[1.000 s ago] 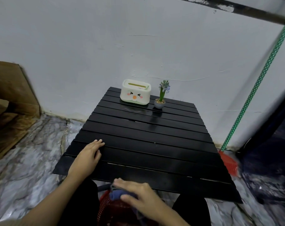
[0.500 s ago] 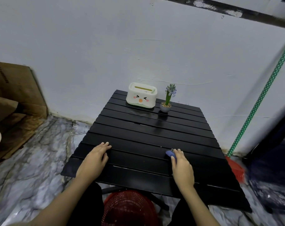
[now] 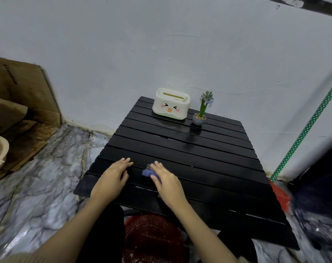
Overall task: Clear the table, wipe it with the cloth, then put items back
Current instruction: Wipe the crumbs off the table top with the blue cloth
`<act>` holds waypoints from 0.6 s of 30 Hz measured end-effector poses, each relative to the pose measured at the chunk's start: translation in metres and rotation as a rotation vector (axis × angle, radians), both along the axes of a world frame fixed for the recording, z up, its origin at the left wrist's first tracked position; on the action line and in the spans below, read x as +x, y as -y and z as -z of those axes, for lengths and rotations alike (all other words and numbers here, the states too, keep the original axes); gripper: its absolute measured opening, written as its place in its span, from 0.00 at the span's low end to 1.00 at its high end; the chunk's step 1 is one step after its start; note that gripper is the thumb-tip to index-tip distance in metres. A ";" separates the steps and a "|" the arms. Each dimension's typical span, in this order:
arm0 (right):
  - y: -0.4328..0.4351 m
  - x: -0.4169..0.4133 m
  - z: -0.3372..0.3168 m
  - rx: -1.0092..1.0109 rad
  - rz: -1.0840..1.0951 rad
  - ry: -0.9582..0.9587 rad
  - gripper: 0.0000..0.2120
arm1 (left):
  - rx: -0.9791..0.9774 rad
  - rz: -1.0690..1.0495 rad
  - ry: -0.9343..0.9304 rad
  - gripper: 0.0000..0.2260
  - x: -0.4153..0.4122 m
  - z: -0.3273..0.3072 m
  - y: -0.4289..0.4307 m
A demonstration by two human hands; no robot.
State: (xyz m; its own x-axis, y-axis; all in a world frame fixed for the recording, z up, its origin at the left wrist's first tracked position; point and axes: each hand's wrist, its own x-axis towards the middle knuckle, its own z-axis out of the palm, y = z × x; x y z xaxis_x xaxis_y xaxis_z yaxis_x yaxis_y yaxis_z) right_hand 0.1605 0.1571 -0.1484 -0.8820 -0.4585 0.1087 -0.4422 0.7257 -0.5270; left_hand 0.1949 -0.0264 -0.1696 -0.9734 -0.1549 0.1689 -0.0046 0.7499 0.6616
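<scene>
Two hands: both lie on the near half of the bench, close together but not touching.
Right grip: the right hand [image 3: 166, 182] lies palm down with fingers stretched flat, pressing the cloth [image 3: 147, 172] onto the slats; nothing is pinched between the fingers.
Cloth: small, blue-purple, bunched, blurred; it shows at the left side of the right hand's fingers, the rest hidden under the palm. It sits on the bench near the middle of its width, toward the near edge.
Left grip: the left hand [image 3: 112, 179] rests flat on the slats near the bench's near-left corner, fingers together and extended, holding nothing.
Bench: a black slatted bench [image 3: 208, 158], glossy, its far edge against the pale wall [image 3: 161, 44].
Tissue box: a cream tissue box [image 3: 171, 106] with a cartoon face stands at the far edge, left of centre.
Plant: a small potted plant [image 3: 201, 115] with a blue flower stands upright just beside the box, on its right, apart from it.
Basket: a red mesh basket [image 3: 152, 238] sits on the floor under the bench's near edge, between the person's forearms.
Floor: marbled grey floor [image 3: 38, 196]; cardboard [image 3: 19, 92] leans at the left wall.
Pole: a green dotted pole [image 3: 303, 133] leans against the wall beyond the bench's right edge.
</scene>
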 end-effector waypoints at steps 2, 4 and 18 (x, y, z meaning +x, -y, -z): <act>-0.022 0.017 0.001 -0.003 -0.031 -0.018 0.20 | 0.003 0.004 0.002 0.16 0.000 -0.001 0.000; -0.049 0.031 0.003 -0.025 -0.003 -0.035 0.20 | 0.005 0.003 0.003 0.16 0.001 -0.001 0.000; -0.243 0.022 -0.001 0.050 0.730 -0.075 0.18 | 0.033 -0.007 0.016 0.16 0.004 -0.005 -0.001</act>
